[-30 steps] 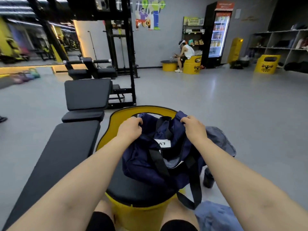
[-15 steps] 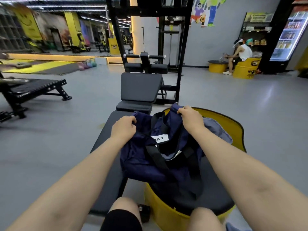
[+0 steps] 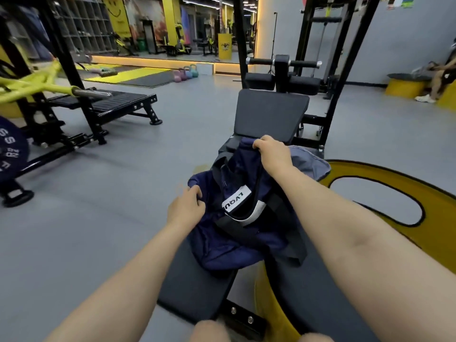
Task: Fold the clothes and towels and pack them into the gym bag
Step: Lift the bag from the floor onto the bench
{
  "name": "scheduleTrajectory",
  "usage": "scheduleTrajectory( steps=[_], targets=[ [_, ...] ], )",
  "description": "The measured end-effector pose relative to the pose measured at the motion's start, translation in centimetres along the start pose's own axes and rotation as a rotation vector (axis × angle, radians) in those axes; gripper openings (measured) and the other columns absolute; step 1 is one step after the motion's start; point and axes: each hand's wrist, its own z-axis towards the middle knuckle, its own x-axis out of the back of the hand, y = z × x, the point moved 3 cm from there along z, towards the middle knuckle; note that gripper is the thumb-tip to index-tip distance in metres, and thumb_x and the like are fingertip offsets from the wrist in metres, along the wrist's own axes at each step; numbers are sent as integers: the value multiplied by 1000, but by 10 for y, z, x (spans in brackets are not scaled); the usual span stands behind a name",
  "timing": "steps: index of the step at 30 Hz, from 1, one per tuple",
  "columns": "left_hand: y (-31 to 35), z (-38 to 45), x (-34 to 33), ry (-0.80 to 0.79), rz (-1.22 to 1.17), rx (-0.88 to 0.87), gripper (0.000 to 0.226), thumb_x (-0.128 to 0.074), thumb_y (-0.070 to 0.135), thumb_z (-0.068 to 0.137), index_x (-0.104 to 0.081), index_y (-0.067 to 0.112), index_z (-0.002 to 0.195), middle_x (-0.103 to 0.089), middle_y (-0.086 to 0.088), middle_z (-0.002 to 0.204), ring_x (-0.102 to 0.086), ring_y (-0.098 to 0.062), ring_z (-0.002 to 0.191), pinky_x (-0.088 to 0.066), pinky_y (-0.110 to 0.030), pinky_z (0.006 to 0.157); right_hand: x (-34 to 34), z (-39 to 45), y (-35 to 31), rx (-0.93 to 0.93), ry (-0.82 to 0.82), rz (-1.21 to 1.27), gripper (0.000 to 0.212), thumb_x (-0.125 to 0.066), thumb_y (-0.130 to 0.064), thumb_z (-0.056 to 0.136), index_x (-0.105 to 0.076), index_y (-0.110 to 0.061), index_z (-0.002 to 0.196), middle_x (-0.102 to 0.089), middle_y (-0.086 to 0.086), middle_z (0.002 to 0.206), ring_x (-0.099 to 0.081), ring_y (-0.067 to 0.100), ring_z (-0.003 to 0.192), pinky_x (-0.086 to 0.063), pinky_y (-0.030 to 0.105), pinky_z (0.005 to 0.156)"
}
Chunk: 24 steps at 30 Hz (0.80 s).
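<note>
Your left hand [image 3: 186, 208] grips the near-left edge of the navy gym bag [image 3: 237, 233], fingers curled on the fabric. Your right hand [image 3: 272, 152] grips its far rim likewise. The bag lies on the black bench [image 3: 197, 287], with grey cloth [image 3: 308, 160] just behind it.

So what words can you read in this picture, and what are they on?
"LVGU": white label on the navy gym bag; it runs on under a black strap.
"SS", with more letters below cut off: dark weight plate at the left edge.
Yellow sign by the mirror: too small to read.
Poster at the top right: no readable words.
</note>
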Motion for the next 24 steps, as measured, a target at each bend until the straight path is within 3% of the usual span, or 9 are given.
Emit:
scheduleTrajectory(
  steps=[13,17,19,21,24],
  targets=[
    [-62,16,-36,60,-297,284,4,-51,12,82,-48,14,81,-54,-4,85,-51,-20,74,-41,-32,68,-112,98,-74,96,-98,153,39,-39,7,89,-55,-10,120,-47,9,129,-51,34,103,-38,35,77],
    [-88,16,-46,-56,-134,389,9,-49,20,86,-45,13,82,-59,-4,88,-53,-23,78,-38,-30,65,-148,85,-84,186,-228,126,55,-37,12,88,-48,-14,135,-38,3,144,-46,31,119,-42,39,90],
    [-99,14,-51,-143,-42,411,8,-46,20,89,-43,14,86,-60,-5,93,-51,-24,81,-38,-29,67,-162,74,-87,234,-259,58,59,-40,6,90,-37,-19,144,-28,2,153,-37,31,129,-34,39,104],
    [-105,10,-55,-225,69,405,7,-43,22,90,-45,16,91,-61,-4,100,-53,-25,88,-39,-29,71,-170,60,-87,248,-254,-9,61,-45,-6,94,-25,-22,150,-17,1,158,-20,31,141,-14,43,117],
    [-106,4,-55,-213,379,277,18,-45,29,89,-54,21,103,-52,-3,114,-48,-23,107,-36,-31,86,-173,38,-87,279,-193,-82,57,-47,-23,98,-25,-21,151,-14,2,160,-6,30,147,3,51,117]
  ],
)
